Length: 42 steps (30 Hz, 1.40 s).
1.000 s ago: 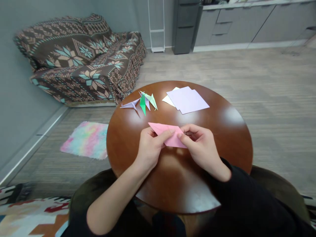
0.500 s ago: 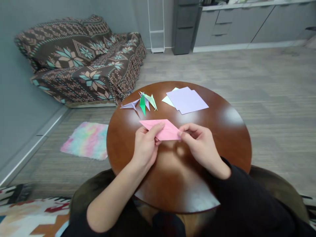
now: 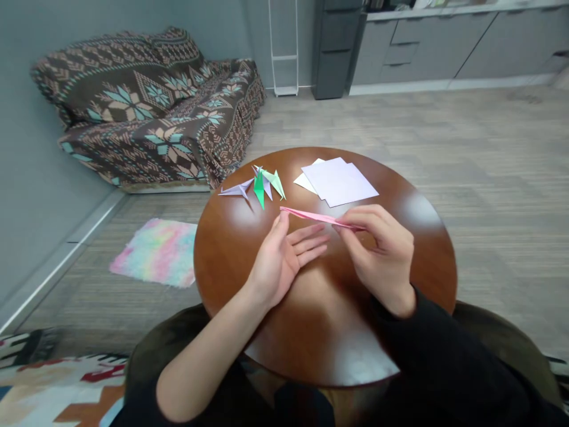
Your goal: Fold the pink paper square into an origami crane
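A folded pink origami paper [image 3: 313,217] is seen nearly edge-on above the round wooden table [image 3: 311,350]. My right hand [image 3: 380,252] pinches its right end between thumb and fingers. Below the paper's left end is my left hand [image 3: 284,255], palm up with its fingers stretched out. The left thumb tip is at or very near the paper's left tip; whether they touch I cannot tell. Several folded paper cranes [image 3: 259,190] in green, pale green and lilac lie beyond my left hand.
Lilac paper sheets [image 3: 342,181] lie over a paler sheet [image 3: 306,182] at the table's far side. A patterned sofa [image 3: 169,118] stands at the back left, a fluffy pastel rug [image 3: 155,252] left of the table. Grey cabinets [image 3: 431,50] line the far wall.
The pink paper has turned from lying broadside to nearly edge-on and shifted right and away from me. My left hand has released its grip and spread its fingers; my right hand still pinches the paper.
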{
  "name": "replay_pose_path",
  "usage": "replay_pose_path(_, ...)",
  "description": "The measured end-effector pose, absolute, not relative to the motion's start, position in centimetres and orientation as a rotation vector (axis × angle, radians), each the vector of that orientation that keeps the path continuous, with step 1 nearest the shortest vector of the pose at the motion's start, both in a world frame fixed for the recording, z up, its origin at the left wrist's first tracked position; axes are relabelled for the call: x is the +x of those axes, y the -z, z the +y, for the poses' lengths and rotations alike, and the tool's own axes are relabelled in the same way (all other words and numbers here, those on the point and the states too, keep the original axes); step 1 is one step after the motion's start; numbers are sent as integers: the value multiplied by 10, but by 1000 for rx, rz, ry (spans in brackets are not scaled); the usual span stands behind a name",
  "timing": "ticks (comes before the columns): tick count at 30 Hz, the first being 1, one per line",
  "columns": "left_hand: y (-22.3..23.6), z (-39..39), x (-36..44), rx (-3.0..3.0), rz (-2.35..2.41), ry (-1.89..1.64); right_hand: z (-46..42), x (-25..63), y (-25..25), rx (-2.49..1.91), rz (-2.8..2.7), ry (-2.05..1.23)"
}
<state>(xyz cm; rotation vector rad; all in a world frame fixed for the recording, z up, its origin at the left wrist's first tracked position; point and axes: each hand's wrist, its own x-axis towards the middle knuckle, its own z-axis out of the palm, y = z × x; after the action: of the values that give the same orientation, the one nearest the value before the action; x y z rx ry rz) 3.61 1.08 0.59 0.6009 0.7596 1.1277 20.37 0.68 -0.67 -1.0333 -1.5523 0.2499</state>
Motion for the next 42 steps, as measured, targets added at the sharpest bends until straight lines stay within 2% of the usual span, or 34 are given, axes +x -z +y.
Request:
replay_pose_path(4,-5,8,31,935,743,-1241,9,208,10,-983,-1611,-191)
replay_pose_path(10,2,10,21,1245,925,-1340,8,202,12,-906,-1515,-377)
replay_pose_path(16,-4,13,17,1323,1037,-1393,5,201,7,-893,-1365,-884)
replay_pose_path(21,0,16,16,1201,967,-1351,5,202,1,-997,-1365,-904)
replay_pose_path(29,2,19,17,1035,960,-1199,8,200,0,-992,-1186,-1131)
replay_pose_path(38,-2,19,20,1089,959,-1131,10,199,4,-1000,-1201,-1008)
replay_pose_path(42,-2,18,20,1121,861,-1247,7,197,4,-974,-1328,-844)
